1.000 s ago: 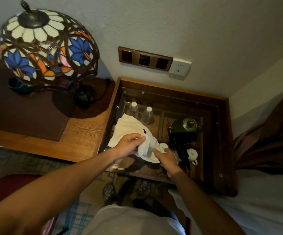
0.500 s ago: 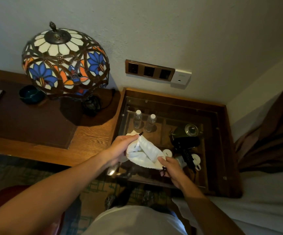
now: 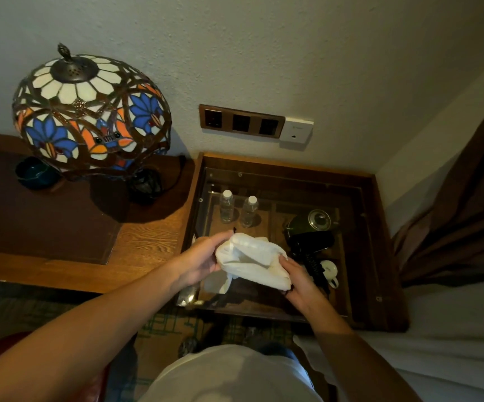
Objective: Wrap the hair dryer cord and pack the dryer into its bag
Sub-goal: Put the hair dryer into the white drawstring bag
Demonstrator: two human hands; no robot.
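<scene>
Crumpled white bag (image 3: 252,261); black dryer (image 3: 310,242) beside.

Glass-topped wooden table (image 3: 380,256) bears the black hair dryer (image 3: 311,242); two bottles (image 3: 226,206) stand beneath

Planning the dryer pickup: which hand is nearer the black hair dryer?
Right. The right hand grips the white bag just left of the hair dryer; the left hand holds the bag's far side.

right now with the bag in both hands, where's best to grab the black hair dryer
Probably take the hair dryer by its black body, coming from above with the right hand, which is closest. It lies flat on the glass table with its coiled cord trailing toward you, so avoid lifting by the cord.
</scene>
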